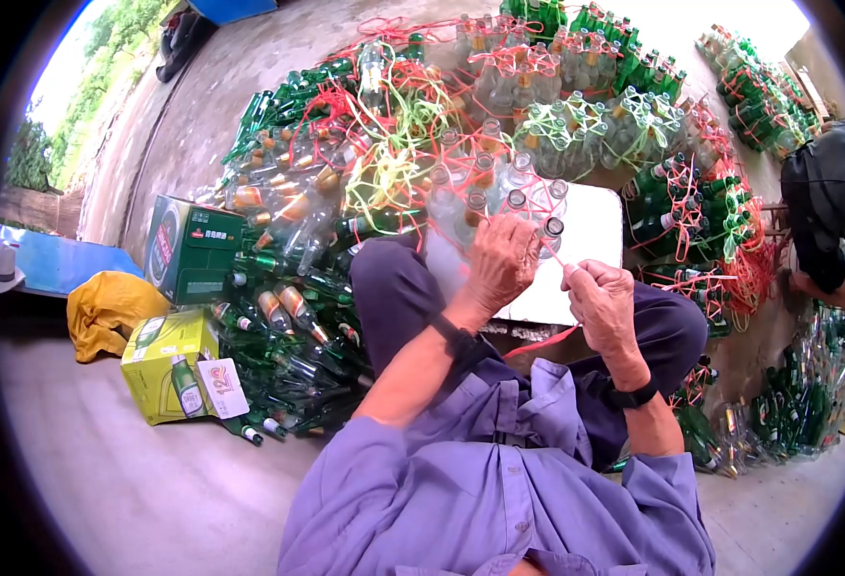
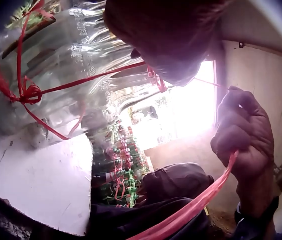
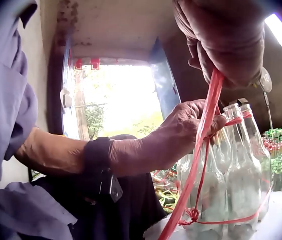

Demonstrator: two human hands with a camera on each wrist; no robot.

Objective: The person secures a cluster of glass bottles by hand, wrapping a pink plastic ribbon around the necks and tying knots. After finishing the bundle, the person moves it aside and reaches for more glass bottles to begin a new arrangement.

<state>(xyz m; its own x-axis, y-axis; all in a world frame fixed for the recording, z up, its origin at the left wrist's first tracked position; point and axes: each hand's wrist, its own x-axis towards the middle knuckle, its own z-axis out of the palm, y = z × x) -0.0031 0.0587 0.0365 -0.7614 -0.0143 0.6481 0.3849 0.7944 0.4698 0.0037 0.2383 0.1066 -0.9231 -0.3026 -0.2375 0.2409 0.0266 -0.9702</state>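
Clear glass bottles (image 1: 446, 206) stand in a cluster on a white board (image 1: 593, 240) before the person's knees. Red plastic twine (image 3: 196, 155) loops round their necks, with a knot lower on their sides in the right wrist view. My left hand (image 1: 502, 254) has its fingers curled at the neck of a front bottle (image 3: 241, 175), partly hiding it. To the right, my right hand (image 1: 600, 300) grips the twine in curled fingers. A taut strand runs between the hands, and a wide tail (image 2: 196, 212) hangs below the right fist.
Loose green bottles (image 1: 298, 374) are heaped at left beside a green carton (image 1: 209, 254), a yellow-green box (image 1: 165, 370) and a yellow cloth (image 1: 110, 312). Tied bottle bundles (image 1: 557, 130) stand behind and at right. Tangled yellow-green twine (image 1: 394, 158) lies beyond the left knee.
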